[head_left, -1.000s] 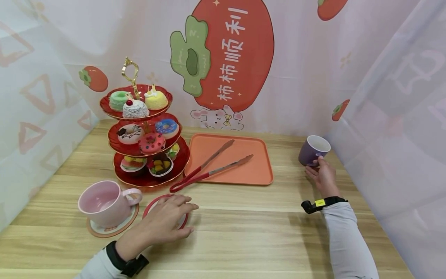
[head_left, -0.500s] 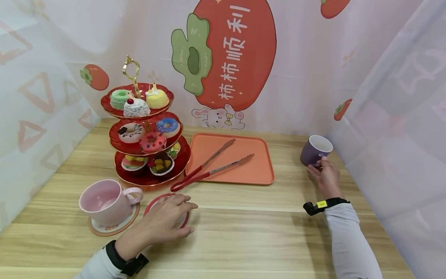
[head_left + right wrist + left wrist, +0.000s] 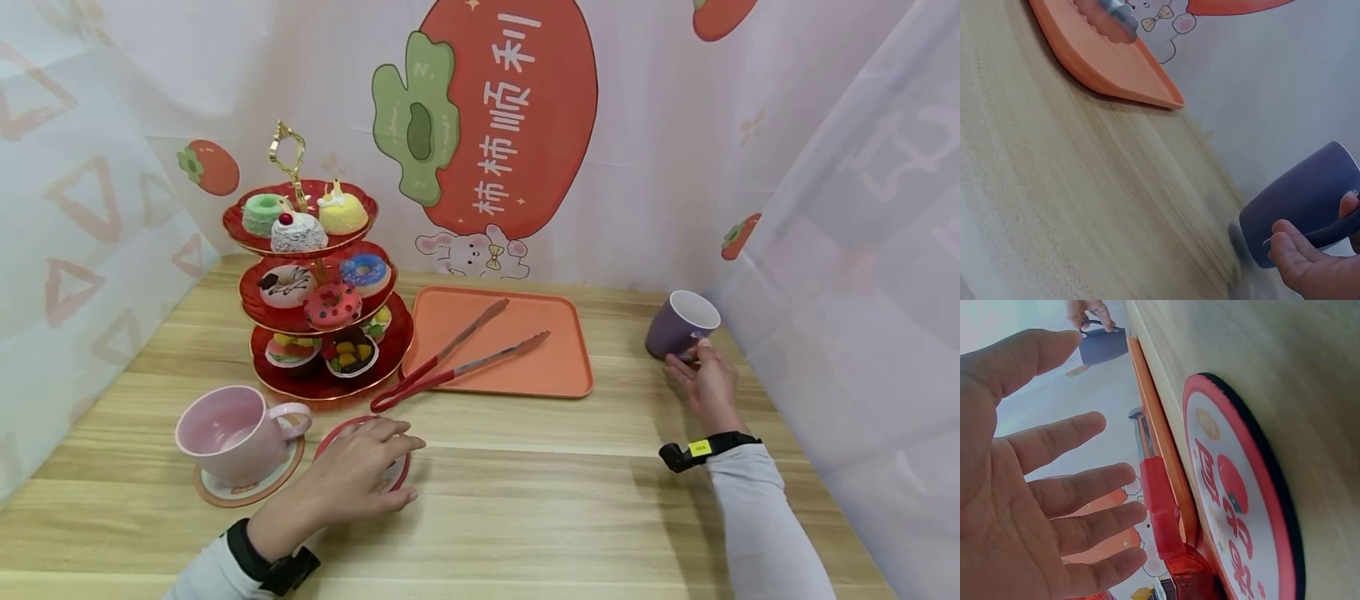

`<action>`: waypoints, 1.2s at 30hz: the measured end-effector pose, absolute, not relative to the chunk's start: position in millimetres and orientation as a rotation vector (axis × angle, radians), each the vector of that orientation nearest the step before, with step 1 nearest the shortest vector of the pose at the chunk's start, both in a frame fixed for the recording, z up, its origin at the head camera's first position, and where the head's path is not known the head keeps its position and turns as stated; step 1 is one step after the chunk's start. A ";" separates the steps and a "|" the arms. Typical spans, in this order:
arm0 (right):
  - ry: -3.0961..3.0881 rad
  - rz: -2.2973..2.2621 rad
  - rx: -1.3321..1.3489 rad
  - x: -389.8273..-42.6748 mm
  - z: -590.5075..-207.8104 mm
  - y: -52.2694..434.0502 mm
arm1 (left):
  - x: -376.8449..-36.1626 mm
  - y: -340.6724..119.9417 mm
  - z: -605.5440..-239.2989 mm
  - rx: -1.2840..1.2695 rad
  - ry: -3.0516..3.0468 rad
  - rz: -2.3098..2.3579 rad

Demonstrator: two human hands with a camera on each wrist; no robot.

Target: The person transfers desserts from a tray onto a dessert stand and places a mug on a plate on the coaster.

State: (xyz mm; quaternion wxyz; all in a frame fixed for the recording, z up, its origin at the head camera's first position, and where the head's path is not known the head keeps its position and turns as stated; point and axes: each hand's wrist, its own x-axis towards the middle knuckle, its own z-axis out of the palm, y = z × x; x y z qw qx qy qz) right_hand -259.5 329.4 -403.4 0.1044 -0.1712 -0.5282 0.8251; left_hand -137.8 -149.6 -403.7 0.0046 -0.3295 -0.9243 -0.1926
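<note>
Two hands work opposite ends of a wooden table (image 3: 525, 492) set for tea. Over the past second the right hand (image 3: 701, 385) has closed in on the purple mug (image 3: 678, 324) at the far right edge, fingers that were merely beside it now pinching its handle; the mug itself has barely shifted and stands tipped slightly toward the hand, its base apparently on the wood. That reads as a grasp just secured, with a lift seemingly ready to follow. The left hand (image 3: 352, 481) has not moved: it rests palm down, fingers straight and spread, on the red-rimmed coaster (image 3: 400, 475) just beside the pink cup (image 3: 225, 432) on its own coaster. The right forearm stretches forward along the table's edge, wrist bent inward toward the mug. Behind, red tongs (image 3: 442, 372) lie across the orange tray (image 3: 555, 367), beside a three-tier dessert stand (image 3: 318, 292).
</note>
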 end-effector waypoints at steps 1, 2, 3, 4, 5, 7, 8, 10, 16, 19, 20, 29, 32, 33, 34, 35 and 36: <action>-1.543 2.450 -0.488 -258.5 -403.3 329.3 | -137.7 -149.5 -403.6 -1.033 -2.891 -0.605; -1.528 2.468 -0.468 -257.7 -403.5 329.2 | -137.7 -149.4 -403.7 -1.032 -2.891 -0.607; -1.519 2.482 -0.448 -256.9 -403.7 328.9 | -137.6 -149.2 -403.7 -1.029 -2.891 -0.606; -1.512 2.498 -0.425 -256.0 -403.8 328.2 | -137.4 -149.1 -403.5 -1.032 -2.886 -0.602; -1.504 2.518 -0.398 -255.3 -404.2 327.7 | -137.4 -149.0 -403.4 -1.025 -2.892 -0.598; -1.501 2.555 -0.344 -253.5 -405.1 326.5 | -137.0 -148.7 -402.9 -1.014 -2.897 -0.590; -1.512 2.561 -0.321 -252.5 -405.4 325.6 | -136.8 -148.6 -402.8 -1.009 -2.903 -0.589; -1.517 2.584 -0.277 -250.4 -406.0 324.3 | -136.5 -148.6 -402.5 -1.005 -2.906 -0.590; -1.581 2.583 -0.162 -244.6 -404.8 318.6 | -137.0 -149.9 -403.2 -0.998 -2.895 -0.587; -1.622 2.582 -0.101 -241.7 -403.3 314.6 | -137.5 -150.2 -403.3 -0.991 -2.895 -0.585; -1.633 2.591 -0.086 -240.7 -402.9 313.1 | -137.6 -150.0 -403.4 -0.992 -2.893 -0.583; -1.740 2.644 0.024 -229.3 -396.4 292.6 | -139.2 -149.8 -403.3 -0.990 -2.873 -0.565; -1.773 2.649 0.091 -226.0 -394.8 285.2 | -139.2 -150.2 -403.3 -1.001 -2.856 -0.555; -1.780 2.652 0.113 -224.8 -394.3 282.7 | -139.0 -150.3 -403.3 -1.006 -2.850 -0.551; -1.788 2.655 0.137 -223.6 -393.7 280.1 | -138.9 -150.3 -403.3 -1.006 -2.846 -0.550; -1.802 2.652 0.156 -222.4 -393.2 277.8 | -138.7 -150.4 -403.0 -1.010 -2.842 -0.548; -1.817 2.647 0.173 -221.3 -392.9 275.4 | -138.6 -150.3 -403.0 -1.009 -2.841 -0.547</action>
